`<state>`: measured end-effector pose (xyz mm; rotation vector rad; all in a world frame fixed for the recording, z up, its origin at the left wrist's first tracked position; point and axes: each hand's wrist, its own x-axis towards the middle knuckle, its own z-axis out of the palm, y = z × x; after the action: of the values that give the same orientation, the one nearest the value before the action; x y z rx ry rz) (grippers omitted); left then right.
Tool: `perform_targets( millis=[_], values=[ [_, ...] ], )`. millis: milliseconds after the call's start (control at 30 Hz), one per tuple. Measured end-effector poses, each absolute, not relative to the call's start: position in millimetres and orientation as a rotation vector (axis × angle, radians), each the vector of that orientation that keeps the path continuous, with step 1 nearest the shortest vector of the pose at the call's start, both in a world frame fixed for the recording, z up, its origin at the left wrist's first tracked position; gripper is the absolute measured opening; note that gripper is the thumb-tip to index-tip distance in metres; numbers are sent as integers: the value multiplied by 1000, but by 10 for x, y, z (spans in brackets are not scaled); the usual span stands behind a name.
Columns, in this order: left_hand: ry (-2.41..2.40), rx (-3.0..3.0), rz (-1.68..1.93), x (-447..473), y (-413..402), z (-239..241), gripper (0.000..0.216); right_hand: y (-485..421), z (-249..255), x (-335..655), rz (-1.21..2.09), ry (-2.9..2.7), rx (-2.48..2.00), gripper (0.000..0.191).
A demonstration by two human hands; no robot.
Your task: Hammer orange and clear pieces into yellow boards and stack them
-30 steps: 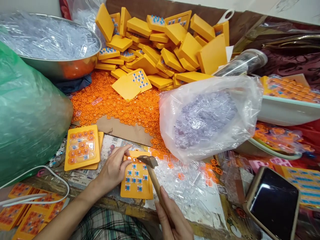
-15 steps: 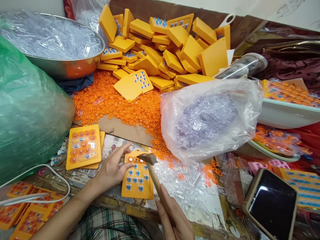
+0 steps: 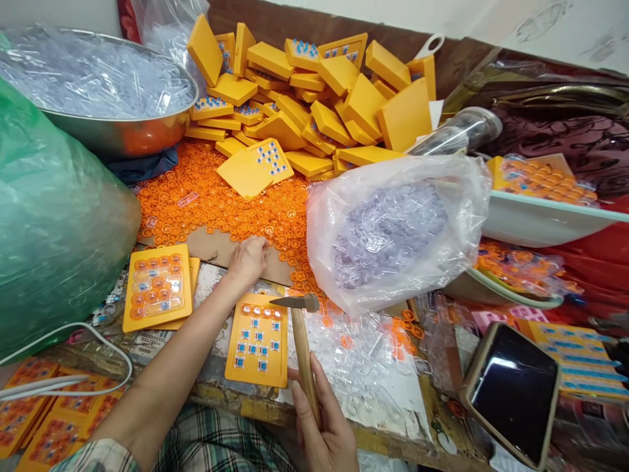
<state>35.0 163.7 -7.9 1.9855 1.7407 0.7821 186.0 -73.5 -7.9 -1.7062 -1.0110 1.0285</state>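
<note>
My right hand (image 3: 325, 423) grips the wooden handle of a small hammer (image 3: 307, 347). The hammer's head is raised over the upper right corner of a yellow panel (image 3: 265, 377). That panel has a top row of orange caps (image 3: 262, 311) and several blue switches below. My left hand (image 3: 250, 259) reaches past the panel to the near edge of a heap of orange caps (image 3: 216, 196). Its fingers are curled together, and whatever is between them is hidden. Left of the panel lies a stacked yellow panel (image 3: 156, 314) covered with orange and clear caps.
Yellow panels (image 3: 289, 131) are piled at the back. A metal bowl (image 3: 118, 128) of clear pieces and a green bag (image 3: 63, 229) stand left. A clear plastic bag (image 3: 472, 190) of clear pieces sits right of the heap, with a phone (image 3: 511, 387) nearer. Clear caps lie scattered beside the hammer.
My left hand has left the panel and moved up and away to the orange heap. The hammer has been drawn slightly right, off the row of orange caps. The camera view has shifted a little.
</note>
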Motion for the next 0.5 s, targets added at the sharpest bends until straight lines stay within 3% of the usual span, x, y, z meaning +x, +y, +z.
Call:
perform_targets(
  millis=[500],
  values=[
    [1786,2083,647,334,1513,-120,25,-767,47,1901,957,-913,-1697,53]
  ],
)
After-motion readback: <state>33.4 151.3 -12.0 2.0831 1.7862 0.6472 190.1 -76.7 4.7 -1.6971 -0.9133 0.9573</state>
